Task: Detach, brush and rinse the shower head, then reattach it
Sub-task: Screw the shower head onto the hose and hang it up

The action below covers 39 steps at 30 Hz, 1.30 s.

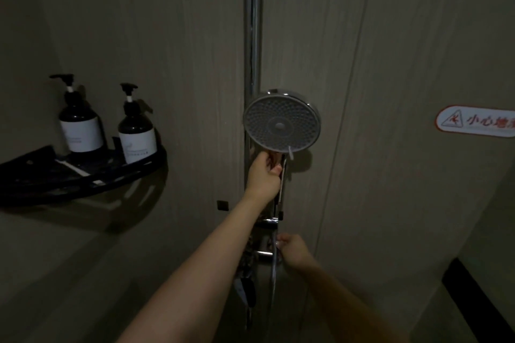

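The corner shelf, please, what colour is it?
Black; the shelf shows best in the head view.

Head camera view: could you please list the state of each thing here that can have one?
shower head: on the rail, face toward the camera, no water running.
left hand: grips the handle below the head.
right hand: holds the hose by the tap fittings.
two pump bottles: upright on the corner shelf.
warning sticker: stuck on the wall.

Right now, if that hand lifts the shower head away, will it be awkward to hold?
Probably top-heavy: the shower head has a wide disc above the slim handle the left hand grips. Its shiny chrome may be slippery. The hose would likely trail limply.
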Each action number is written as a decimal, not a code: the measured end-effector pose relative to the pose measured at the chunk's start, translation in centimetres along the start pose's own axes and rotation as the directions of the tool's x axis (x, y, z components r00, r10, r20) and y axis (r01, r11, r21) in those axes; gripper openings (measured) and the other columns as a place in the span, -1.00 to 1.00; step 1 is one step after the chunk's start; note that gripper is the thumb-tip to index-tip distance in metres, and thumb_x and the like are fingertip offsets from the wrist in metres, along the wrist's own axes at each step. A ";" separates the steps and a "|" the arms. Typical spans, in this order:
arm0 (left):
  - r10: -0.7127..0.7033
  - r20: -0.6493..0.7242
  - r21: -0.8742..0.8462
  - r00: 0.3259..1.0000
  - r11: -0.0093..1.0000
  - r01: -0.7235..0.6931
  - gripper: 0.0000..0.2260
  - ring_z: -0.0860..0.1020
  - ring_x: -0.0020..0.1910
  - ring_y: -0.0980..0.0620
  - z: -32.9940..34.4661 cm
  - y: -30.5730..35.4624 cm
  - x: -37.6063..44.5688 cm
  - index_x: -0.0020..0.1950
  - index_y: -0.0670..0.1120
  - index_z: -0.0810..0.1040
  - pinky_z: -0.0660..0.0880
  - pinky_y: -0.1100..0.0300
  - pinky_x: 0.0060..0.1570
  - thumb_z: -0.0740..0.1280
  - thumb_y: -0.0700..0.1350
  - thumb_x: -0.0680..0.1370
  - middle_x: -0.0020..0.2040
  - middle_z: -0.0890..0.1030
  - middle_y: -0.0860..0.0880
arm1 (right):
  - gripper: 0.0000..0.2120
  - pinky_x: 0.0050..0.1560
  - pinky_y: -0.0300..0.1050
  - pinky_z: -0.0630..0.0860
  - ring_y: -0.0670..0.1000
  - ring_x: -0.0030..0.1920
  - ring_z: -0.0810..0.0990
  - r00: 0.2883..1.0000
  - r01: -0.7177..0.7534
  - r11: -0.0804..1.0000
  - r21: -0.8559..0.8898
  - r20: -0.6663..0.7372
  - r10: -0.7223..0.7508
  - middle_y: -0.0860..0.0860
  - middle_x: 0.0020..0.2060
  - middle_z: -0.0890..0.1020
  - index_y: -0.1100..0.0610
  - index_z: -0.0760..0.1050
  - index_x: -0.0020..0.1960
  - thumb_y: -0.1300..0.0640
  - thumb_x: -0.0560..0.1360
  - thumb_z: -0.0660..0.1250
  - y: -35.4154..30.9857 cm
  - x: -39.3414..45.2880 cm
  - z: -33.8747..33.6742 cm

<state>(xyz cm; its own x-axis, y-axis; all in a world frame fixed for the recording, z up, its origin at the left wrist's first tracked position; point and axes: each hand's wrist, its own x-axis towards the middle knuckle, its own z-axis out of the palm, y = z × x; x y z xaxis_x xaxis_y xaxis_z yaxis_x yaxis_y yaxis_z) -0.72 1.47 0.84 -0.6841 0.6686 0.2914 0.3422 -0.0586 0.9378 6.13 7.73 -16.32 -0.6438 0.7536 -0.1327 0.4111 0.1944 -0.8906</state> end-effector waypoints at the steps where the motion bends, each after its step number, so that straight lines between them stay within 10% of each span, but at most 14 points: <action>1: -0.003 -0.003 -0.015 1.000 1.000 0.003 -0.73 0.46 0.28 -0.08 -0.2 -0.1 0.0 0.23 -0.31 0.42 0.28 0.37 0.13 0.15 -0.41 0.54 0.24 0.52 -0.21 | -0.59 -0.42 -0.29 0.32 -0.15 -0.48 0.39 1.000 0.009 0.999 -0.032 0.003 -0.009 -0.04 -0.52 0.43 0.09 0.41 -0.43 0.44 0.50 0.15 -0.3 -0.1 -0.2; 9: 0.004 0.071 0.246 0.997 0.969 -0.021 -0.78 0.45 0.10 -0.06 -0.8 -0.2 -0.1 0.20 -0.30 0.40 0.25 0.33 -0.04 0.17 -0.31 0.56 0.18 0.50 -0.24 | -0.75 -0.19 -0.36 0.48 0.02 -0.13 0.57 0.982 0.172 0.976 0.134 -0.104 -0.159 0.08 -0.20 0.59 0.22 0.52 0.02 0.45 0.47 0.19 -5.8 -0.9 -2.0; 18: -0.042 0.006 0.277 0.999 0.960 0.038 -0.79 0.48 0.15 -0.11 0.1 -1.1 -0.7 0.18 -0.28 0.42 0.21 0.34 -0.16 0.18 -0.29 0.56 0.17 0.52 -0.22 | -0.71 -0.19 -0.45 0.51 -0.34 -0.29 0.61 0.950 0.312 0.913 0.262 -0.061 -0.307 0.08 -0.13 0.59 0.35 0.44 0.14 0.51 0.43 0.25 -6.8 -0.8 -2.9; 39: -0.141 -0.002 0.068 0.990 0.988 0.141 -0.80 0.47 0.02 0.01 1.1 -3.1 -1.0 -0.07 -0.09 0.47 0.34 0.28 0.01 0.16 -0.36 0.55 -0.03 0.52 -0.11 | -0.77 -0.23 -0.29 0.42 -0.35 -0.32 0.53 0.958 0.285 0.948 0.141 -0.057 -0.280 -0.03 -0.25 0.59 0.12 0.51 -0.08 0.42 0.50 0.21 -8.3 -0.7 -3.9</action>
<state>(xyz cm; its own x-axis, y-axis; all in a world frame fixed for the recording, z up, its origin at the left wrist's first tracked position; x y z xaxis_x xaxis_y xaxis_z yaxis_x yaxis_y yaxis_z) -0.35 1.76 -2.54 -0.7269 0.6687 0.1567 0.2852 0.0863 0.9546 5.70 8.00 -7.16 -0.6949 0.7040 0.1468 0.1156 0.3108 -0.9434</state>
